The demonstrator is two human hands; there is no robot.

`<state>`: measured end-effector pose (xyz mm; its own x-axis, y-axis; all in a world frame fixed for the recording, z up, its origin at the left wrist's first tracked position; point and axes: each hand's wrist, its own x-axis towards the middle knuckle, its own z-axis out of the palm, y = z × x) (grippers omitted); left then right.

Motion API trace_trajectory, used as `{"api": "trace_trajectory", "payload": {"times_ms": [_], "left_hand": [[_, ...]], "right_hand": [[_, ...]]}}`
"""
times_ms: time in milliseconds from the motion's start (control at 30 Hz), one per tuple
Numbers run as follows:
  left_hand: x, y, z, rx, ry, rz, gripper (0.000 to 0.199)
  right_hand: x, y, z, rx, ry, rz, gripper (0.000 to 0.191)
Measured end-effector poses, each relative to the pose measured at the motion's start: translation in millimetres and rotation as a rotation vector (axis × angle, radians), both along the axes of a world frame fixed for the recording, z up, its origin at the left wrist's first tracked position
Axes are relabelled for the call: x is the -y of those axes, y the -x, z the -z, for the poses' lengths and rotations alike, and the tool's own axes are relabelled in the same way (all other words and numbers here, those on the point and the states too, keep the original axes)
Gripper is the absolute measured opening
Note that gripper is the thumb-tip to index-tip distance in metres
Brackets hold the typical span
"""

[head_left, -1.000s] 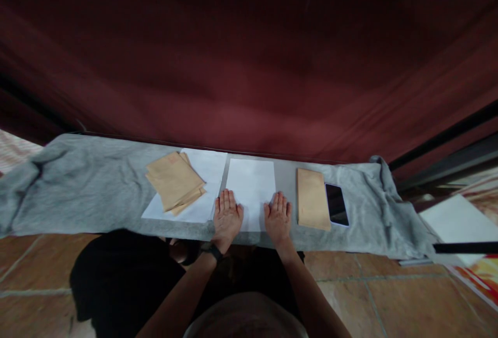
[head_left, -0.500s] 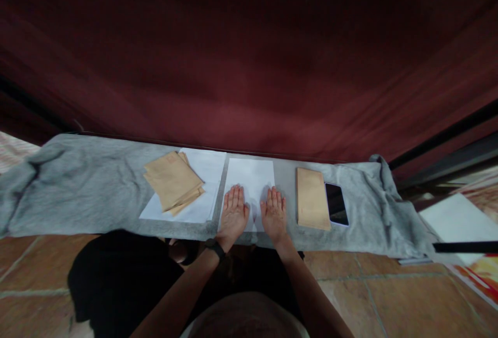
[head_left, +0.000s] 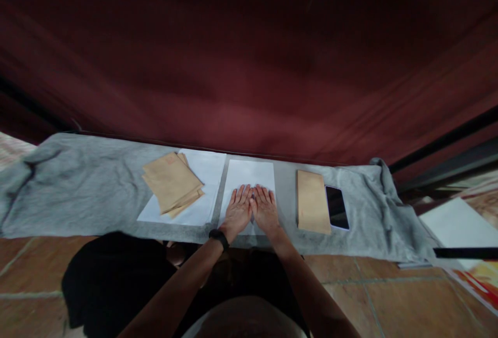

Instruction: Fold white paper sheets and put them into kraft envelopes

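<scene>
A white sheet of paper lies on the grey cloth straight ahead of me. On its near half my left hand rests flat, palm down, fingers stretched out. My right hand lies flat beside it, and the two meet at the thumbs. Both hands cover part of the sheet. To the left, several brown envelopes are piled unevenly on a stack of white paper. A neat brown envelope stack sits to the right of my right hand.
A phone with a dark screen lies against the right-hand envelopes. The grey cloth covers a narrow bench, backed by a dark red surface. Tiled floor shows below. White sheets and a dark bar are at far right.
My two hands have slid inward over the white sheet, from apart near its side edges to touching at its middle. The envelopes and phone stay put.
</scene>
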<state>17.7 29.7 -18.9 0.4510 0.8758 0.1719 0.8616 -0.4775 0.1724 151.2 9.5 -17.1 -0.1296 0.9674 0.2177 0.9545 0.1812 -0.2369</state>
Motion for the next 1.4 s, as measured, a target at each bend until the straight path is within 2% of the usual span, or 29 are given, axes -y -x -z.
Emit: {"api": "trace_trajectory", "payload": {"times_ms": [233,367,667,967,1233,1400], "left_hand": [[-11.2,2.6,-2.5,0.030,0.034,-0.006,0.055],[-13.6,1.9,-3.7,0.042,0.017,-0.038,0.057],[-15.1,4.7,5.5,0.090,-0.025,-0.224,0.061],[-14.6,11.8,7.4,0.156,-0.079,-0.353,0.065],[-13.9,13.6,13.9,0.226,-0.118,-0.405,0.067],[-13.7,13.3,11.8,0.207,-0.124,-0.418,0.066]], "right_hand": [[-11.2,1.7,4.6,0.010,-0.014,0.004,0.049],[-15.5,2.0,6.4,0.006,-0.010,0.052,0.050],[-17.1,-1.7,11.0,0.016,-0.028,0.190,0.054],[-14.2,-10.2,16.8,0.021,-0.133,0.289,0.059],[-9.5,-13.5,15.8,-0.007,-0.096,0.383,0.063],[-7.5,-13.3,16.0,-0.010,-0.117,0.406,0.064]]}}
